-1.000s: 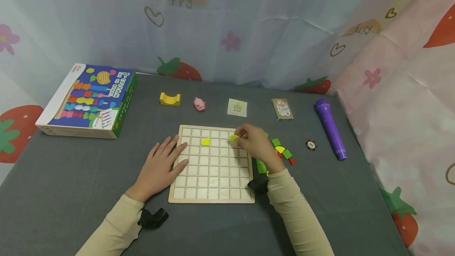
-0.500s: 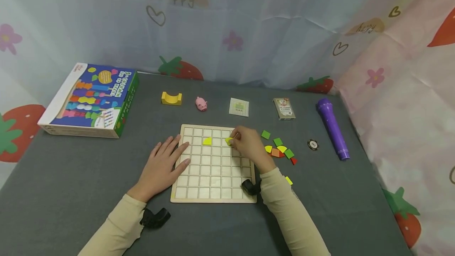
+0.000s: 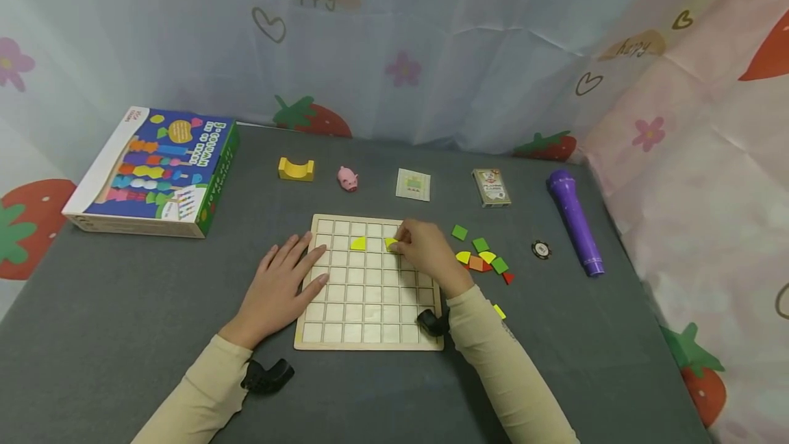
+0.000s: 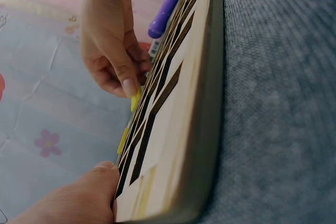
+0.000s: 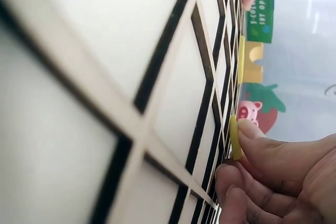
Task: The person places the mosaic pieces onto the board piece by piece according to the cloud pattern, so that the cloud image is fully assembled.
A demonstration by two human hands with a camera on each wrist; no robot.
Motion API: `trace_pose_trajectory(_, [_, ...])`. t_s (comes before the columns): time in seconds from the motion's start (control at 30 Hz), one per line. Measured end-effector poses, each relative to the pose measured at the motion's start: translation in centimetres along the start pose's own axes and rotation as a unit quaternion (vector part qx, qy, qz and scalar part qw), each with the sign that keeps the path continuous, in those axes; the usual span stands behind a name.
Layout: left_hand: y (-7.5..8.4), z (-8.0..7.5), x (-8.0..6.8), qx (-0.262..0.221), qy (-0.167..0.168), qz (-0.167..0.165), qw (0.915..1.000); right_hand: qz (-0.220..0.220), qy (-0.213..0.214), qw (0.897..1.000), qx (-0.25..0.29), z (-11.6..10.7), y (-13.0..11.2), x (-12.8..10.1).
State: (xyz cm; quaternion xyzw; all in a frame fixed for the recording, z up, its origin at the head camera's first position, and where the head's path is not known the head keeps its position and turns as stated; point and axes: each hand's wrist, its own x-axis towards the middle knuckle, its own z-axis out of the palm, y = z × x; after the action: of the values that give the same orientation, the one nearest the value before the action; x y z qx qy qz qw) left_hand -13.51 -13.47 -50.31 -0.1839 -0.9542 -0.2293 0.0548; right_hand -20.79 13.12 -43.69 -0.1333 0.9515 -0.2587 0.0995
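From the head camera, a wooden grid board lies on the grey table in front of the person. The left hand rests flat on the board's edge at nine o'clock, fingers straight and slightly spread, holding nothing. The right hand reaches in from three o'clock, its fingers curled and pinching a yellow piece over a cell in the board's second row. A second yellow piece already sits in that row, just beside it toward nine o'clock. At three o'clock of the board a cluster of loose coloured pieces lies on the table. Beyond it lie a black chip and a purple flashlight. Along twelve o'clock stand a yellow arch block, a pink pig, a small card and a deck of cards. A game box lies at ten o'clock.

From the left wrist camera, the board is seen edge-on. A left fingertip presses its near edge, and the right hand pinches the yellow piece against the grid.

From the right wrist camera, the right thumb and fingers clamp the yellow piece on edge, touching the board. The second yellow piece lies flat farther along.
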Motion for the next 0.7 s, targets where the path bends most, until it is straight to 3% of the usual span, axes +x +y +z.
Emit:
trace_pose_trajectory(0.3, [0.09, -0.13, 0.09, 0.008, -0.002, -0.001, 1.0, -0.001, -0.028, 1.0, -0.008, 0.07, -0.09, 0.31])
trace_pose_trajectory(0.7, [0.08, -0.04, 0.08, 0.008, -0.005, -0.003, 1.0, -0.052, -0.025, 0.997, -0.06, 0.12, -0.07, 0.21])
